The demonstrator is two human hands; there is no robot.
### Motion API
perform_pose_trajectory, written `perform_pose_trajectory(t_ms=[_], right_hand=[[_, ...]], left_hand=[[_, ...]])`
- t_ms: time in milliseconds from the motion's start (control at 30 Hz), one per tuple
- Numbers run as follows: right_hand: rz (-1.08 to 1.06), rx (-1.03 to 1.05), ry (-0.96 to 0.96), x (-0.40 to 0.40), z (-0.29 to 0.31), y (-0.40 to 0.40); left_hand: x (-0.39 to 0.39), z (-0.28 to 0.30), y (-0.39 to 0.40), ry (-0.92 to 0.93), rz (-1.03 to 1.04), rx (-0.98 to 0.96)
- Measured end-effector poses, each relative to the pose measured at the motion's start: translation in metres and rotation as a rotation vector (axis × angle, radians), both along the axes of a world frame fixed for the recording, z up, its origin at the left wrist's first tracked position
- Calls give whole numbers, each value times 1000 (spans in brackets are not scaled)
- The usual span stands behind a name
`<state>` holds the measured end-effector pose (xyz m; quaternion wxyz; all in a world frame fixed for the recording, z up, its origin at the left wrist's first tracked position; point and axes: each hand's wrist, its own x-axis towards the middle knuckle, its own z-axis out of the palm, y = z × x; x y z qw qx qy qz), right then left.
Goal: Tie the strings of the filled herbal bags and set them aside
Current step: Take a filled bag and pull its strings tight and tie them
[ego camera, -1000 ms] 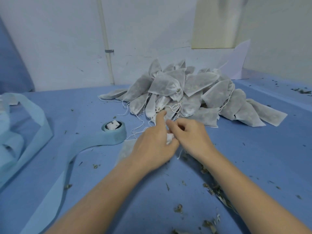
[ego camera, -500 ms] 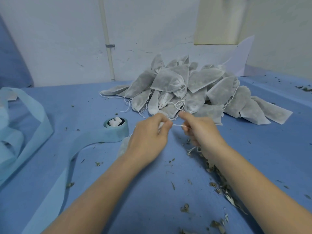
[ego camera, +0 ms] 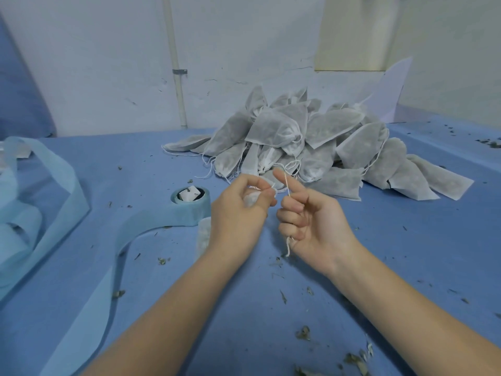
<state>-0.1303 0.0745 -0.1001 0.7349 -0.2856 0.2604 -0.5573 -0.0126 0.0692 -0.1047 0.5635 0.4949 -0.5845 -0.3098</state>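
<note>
Now, hands: left hand (ego camera: 238,210) pinches the neck of a small bag (ego camera: 250,199); right hand (ego camera: 311,221) has the string (ego camera: 288,185) over its raised forefinger, loose end trailing from the curled fingers
Change: half a second back the string ran taut between the hands; now looping, so the knot is likely forming
Bag position: mid-worktop, held just near side of the heap of bags (ego camera: 320,142) at the far edge
Litter: herb crumbs (ego camera: 303,333); blue tape roll (ego camera: 189,206) left of the hands
</note>
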Motion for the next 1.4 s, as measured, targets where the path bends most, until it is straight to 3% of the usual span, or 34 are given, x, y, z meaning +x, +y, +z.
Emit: perform_pose_trajectory(t_ms=[100,367,567,800,1033,1167,1267,1400], right_hand=[[37,-50,118,0,-1,-1],[-70,-260,853,-3,2,5],[-175,-400,1146,-1,-1,4],[-359,-613,1211,2,-6,5],[-338,-453,1070,-1,-11,-1],[-263,-369,1044,-6,-8,-4],[-248,-340,1037,-12,-1,-4],[-149,-244,916,-22,4,-6]], left_hand=[[0,0,2,2,38,0],[0,1,7,-67,33,5],[-1,-1,8,-151,113,-15],[2,-1,0,45,83,75],[5,-2,-7,489,-87,135],[3,-1,-5,542,-196,119],[4,-1,-1,409,-214,99],[4,-6,7,-268,-19,-160]])
